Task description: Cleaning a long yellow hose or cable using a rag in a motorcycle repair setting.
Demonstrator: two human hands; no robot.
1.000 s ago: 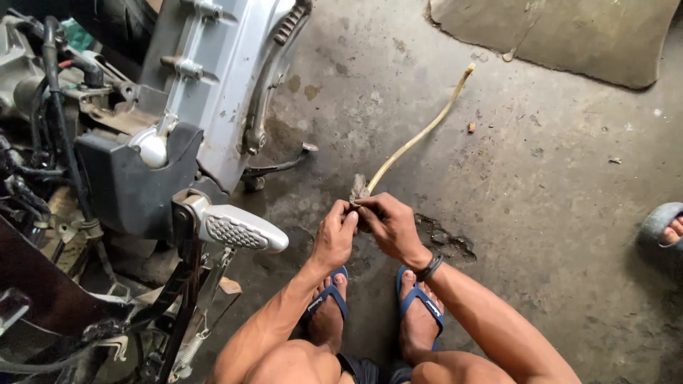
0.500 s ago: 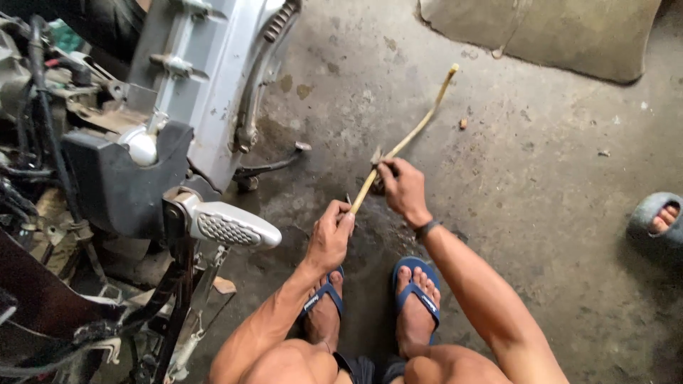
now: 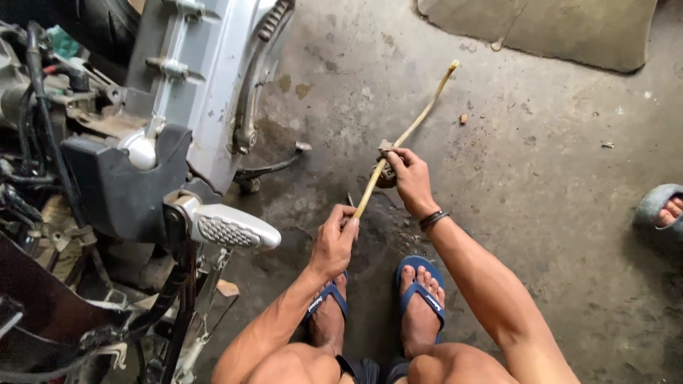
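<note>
A stripped motorcycle (image 3: 142, 178) fills the left side, its footpeg (image 3: 231, 227) just beside the squatting person, while stained concrete floor (image 3: 555, 213) lies open ahead and to the right. The left hand (image 3: 334, 242) is closed around the near end of a yellowish tube (image 3: 409, 135). The right hand (image 3: 407, 174) clamps a small dark part (image 3: 384, 174) on the tube's middle; its far end is raised.
</note>
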